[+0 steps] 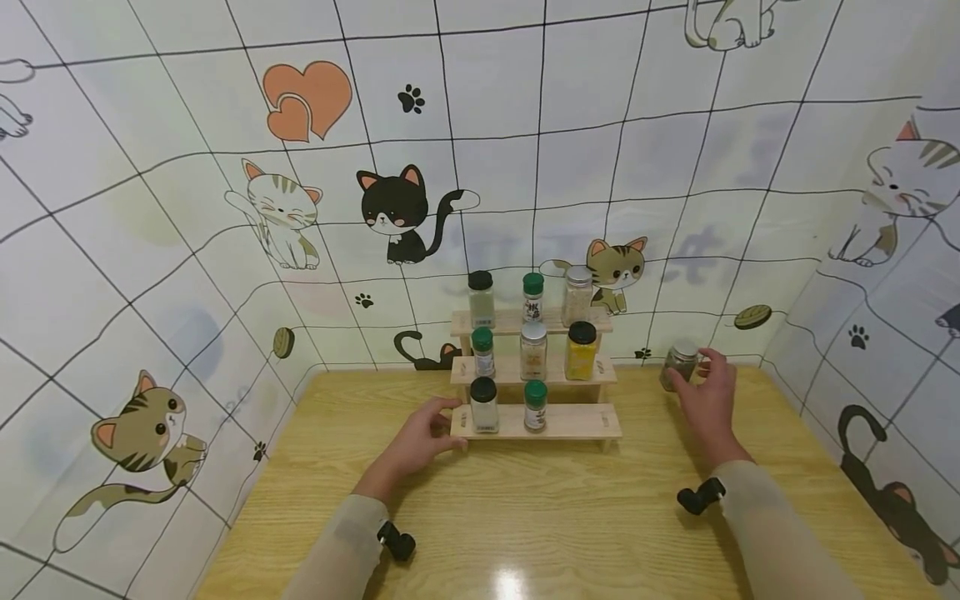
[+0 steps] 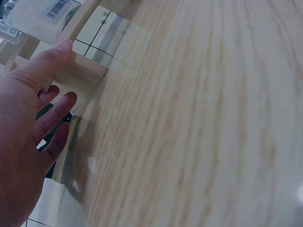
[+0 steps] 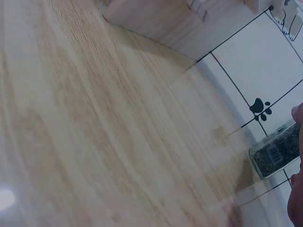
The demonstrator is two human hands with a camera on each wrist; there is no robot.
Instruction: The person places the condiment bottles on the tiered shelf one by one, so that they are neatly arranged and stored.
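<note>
A three-step wooden spice rack (image 1: 570, 423) stands at the back of the table. My left hand (image 1: 422, 435) holds the left end of its lowest step; in the left wrist view the thumb (image 2: 60, 49) lies on the board's edge, the other fingers bent beside it. To the right of the rack, my right hand (image 1: 708, 404) grips a clear jar (image 1: 681, 365) between thumb and fingers. Dark flecked contents fill this jar, seen at the edge of the right wrist view. On the lowest step are a black-capped jar (image 1: 484, 410) and a small green-capped bottle (image 1: 536, 408).
The middle step bears a green-capped bottle (image 1: 483, 354), a grey-lidded jar (image 1: 533, 354) and a yellow jar (image 1: 581, 354). Above them are a black-capped jar (image 1: 482, 302), a green-capped bottle (image 1: 532, 300) and a pale-lidded jar (image 1: 577, 298). Cat-print walls (image 1: 495, 192) enclose the wooden table (image 1: 525, 500).
</note>
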